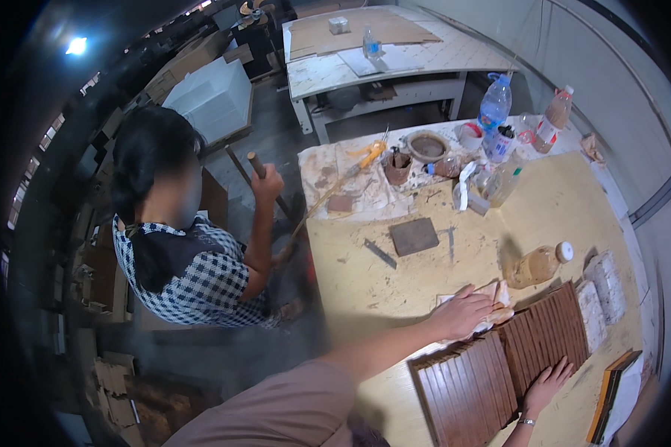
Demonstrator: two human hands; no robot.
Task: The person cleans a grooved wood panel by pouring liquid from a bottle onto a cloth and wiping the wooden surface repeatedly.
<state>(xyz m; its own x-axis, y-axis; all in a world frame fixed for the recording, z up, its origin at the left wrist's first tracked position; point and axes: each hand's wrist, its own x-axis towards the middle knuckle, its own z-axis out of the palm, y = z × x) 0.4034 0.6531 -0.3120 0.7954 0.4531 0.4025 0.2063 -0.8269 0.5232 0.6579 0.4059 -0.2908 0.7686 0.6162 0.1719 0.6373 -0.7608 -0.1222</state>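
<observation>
My left hand (461,314) reaches across the table and is closed on a stained, pale cloth (502,298) at the far edge of the wooden pieces. How its fingertips grip the cloth is partly hidden. My right hand (548,386), with a band at the wrist, lies with fingers spread on a row of dark brown wooden slats (548,328). To the left of that row sits a glossier brown row of slats (466,391), side by side with it. Beyond the cloth lies a plastic bottle (537,267) of yellowish liquid with a white cap.
A dark block (414,237) and a flat metal strip (380,253) lie mid-table. Bottles, a bowl (428,146) and a brown-stained cup (397,167) crowd the far end. White wrapped bundles (605,287) lie at right. Another person (179,231) holding a stick stands at left.
</observation>
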